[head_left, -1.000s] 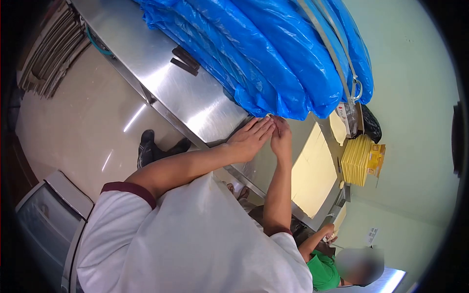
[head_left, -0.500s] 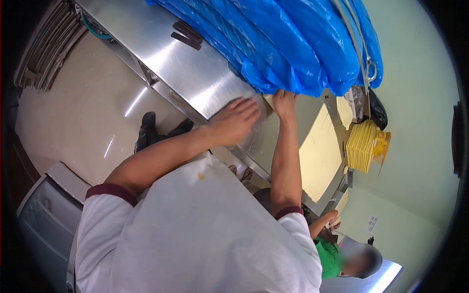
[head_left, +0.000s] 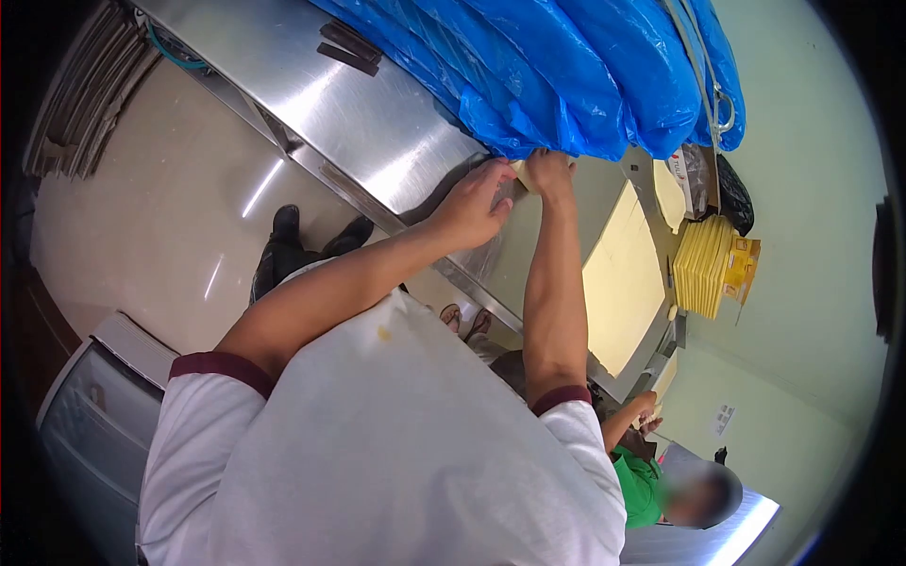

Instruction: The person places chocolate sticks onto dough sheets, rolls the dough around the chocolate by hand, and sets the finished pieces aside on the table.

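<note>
Stainless steel surface (head_left: 377,123), blue plastic sheeting (head_left: 566,75) heaped along far edge. Left hand (head_left: 472,203) and right hand (head_left: 547,174) pinch pale yellow piece (head_left: 520,171) at sheeting's edge. Yellow sheet (head_left: 623,283) near right end, yellow stack (head_left: 703,269) beyond. Beige floor (head_left: 160,217), green wall (head_left: 812,189).

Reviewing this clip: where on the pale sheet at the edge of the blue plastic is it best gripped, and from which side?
Probably at its exposed near corner, the pale sheet showing between the left hand and right hand. The rest seems tucked under the blue plastic, so coming in low from the steel table side, pinching the free edge, looks best. How firmly either hand has it cannot be told.
</note>
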The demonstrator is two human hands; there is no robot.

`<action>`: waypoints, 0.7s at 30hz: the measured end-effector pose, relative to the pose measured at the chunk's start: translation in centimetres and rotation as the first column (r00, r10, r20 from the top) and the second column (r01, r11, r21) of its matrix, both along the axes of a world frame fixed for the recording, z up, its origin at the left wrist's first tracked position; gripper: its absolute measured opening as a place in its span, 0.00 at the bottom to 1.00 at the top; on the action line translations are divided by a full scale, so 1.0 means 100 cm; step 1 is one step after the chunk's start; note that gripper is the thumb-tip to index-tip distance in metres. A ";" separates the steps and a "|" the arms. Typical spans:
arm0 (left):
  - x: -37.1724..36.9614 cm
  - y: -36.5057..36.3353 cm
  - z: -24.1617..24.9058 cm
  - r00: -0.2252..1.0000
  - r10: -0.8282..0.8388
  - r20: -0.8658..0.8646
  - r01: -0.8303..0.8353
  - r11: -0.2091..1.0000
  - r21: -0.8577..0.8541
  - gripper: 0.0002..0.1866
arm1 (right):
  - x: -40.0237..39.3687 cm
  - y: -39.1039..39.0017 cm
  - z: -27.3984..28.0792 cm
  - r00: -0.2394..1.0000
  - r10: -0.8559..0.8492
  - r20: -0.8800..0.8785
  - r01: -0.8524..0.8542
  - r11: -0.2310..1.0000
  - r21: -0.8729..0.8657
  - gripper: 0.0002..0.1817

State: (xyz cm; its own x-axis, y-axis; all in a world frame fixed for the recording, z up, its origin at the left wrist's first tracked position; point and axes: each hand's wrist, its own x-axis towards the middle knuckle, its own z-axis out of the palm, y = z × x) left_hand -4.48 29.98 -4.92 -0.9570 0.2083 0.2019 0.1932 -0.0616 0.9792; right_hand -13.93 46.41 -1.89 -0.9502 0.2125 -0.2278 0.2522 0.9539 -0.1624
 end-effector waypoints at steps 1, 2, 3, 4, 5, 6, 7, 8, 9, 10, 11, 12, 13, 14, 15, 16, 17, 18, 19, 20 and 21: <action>0.000 0.001 0.000 1.000 0.005 -0.009 -0.005 1.000 -0.007 0.24 | -0.002 0.000 0.000 1.000 -0.012 -0.001 0.012 1.000 -0.023 0.32; 0.001 0.002 0.000 1.000 0.010 -0.014 -0.010 1.000 -0.012 0.24 | -0.004 0.001 -0.001 1.000 -0.022 0.016 0.022 0.999 -0.032 0.32; 0.001 0.003 -0.001 1.000 0.016 -0.018 -0.016 1.000 -0.018 0.24 | -0.005 -0.001 0.002 0.999 -0.030 0.032 0.032 0.999 -0.040 0.32; 0.002 0.003 -0.001 0.999 0.022 -0.024 -0.022 0.999 -0.024 0.24 | -0.007 -0.002 0.004 0.998 -0.039 0.048 0.041 0.998 -0.049 0.33; 0.002 0.004 -0.001 0.999 0.027 -0.039 -0.028 0.999 -0.026 0.24 | -0.007 -0.004 0.007 0.998 -0.037 0.057 0.040 0.998 -0.048 0.33; 0.002 0.003 -0.002 0.998 0.031 -0.056 -0.032 0.999 -0.029 0.23 | -0.007 -0.007 0.010 0.997 -0.037 0.065 0.040 0.998 -0.048 0.34; 0.002 0.003 -0.002 0.997 0.033 -0.072 -0.036 0.999 -0.032 0.23 | -0.006 -0.009 0.010 0.997 -0.038 0.072 0.041 0.998 -0.047 0.35; 0.002 0.003 -0.002 0.999 0.003 -0.037 -0.004 1.000 -0.022 0.23 | -0.005 -0.009 0.009 0.997 -0.046 0.068 0.050 0.998 -0.048 0.35; 0.001 0.001 -0.001 1.000 -0.028 -0.002 0.028 1.000 -0.011 0.23 | -0.005 -0.009 0.008 0.997 -0.055 0.063 0.058 0.997 -0.049 0.36; 0.001 0.000 0.001 0.998 -0.060 0.032 0.060 0.998 0.002 0.23 | -0.006 -0.009 0.007 0.996 -0.065 0.057 0.067 0.997 -0.049 0.37; 0.000 0.000 0.000 0.999 -0.032 -0.006 0.032 0.999 -0.022 0.22 | -0.008 -0.007 0.004 0.995 -0.066 0.078 0.068 0.997 -0.028 0.37; 0.001 0.002 -0.004 0.999 -0.003 -0.045 0.001 0.999 -0.046 0.22 | -0.010 -0.004 0.000 0.993 -0.067 0.098 0.068 0.998 -0.008 0.37; 0.002 0.002 -0.004 0.996 0.022 -0.084 -0.027 0.997 -0.067 0.22 | -0.011 0.000 -0.006 0.990 -0.070 0.119 0.069 0.998 0.013 0.37; 0.002 0.001 -0.003 0.997 0.013 -0.070 -0.017 0.998 -0.056 0.21 | -0.013 0.004 -0.013 0.990 -0.060 0.130 0.055 0.998 0.042 0.38; 0.002 -0.002 0.000 0.998 0.005 -0.057 -0.008 0.999 -0.045 0.21 | -0.015 0.006 -0.017 0.989 -0.049 0.139 0.039 0.997 0.072 0.38; 0.003 -0.005 0.003 0.999 -0.002 -0.044 0.000 1.000 -0.031 0.20 | -0.017 0.009 -0.019 0.988 -0.038 0.150 0.023 0.994 0.103 0.39; 0.004 -0.010 0.004 0.998 -0.011 -0.060 0.009 0.999 -0.037 0.20 | -0.018 0.013 -0.020 0.990 -0.046 0.135 0.035 0.996 0.080 0.39; 0.007 -0.016 0.002 0.997 -0.019 -0.073 0.016 0.999 -0.043 0.20 | -0.015 0.012 -0.015 0.991 -0.052 0.124 0.045 0.997 0.058 0.40; 0.007 -0.025 0.001 0.996 -0.022 -0.087 0.018 0.999 -0.051 0.19 | -0.016 0.010 -0.011 0.992 -0.053 0.113 0.050 0.998 0.033 0.40; 0.004 -0.035 0.000 0.994 -0.016 -0.106 0.007 0.996 -0.089 0.19 | -0.023 0.019 -0.014 0.999 0.030 0.043 -0.033 0.998 0.062 0.41; 0.004 -0.048 0.002 0.993 -0.013 -0.115 -0.002 0.992 -0.128 0.19 | -0.028 0.037 -0.024 0.994 0.112 -0.014 -0.110 0.989 0.094 0.41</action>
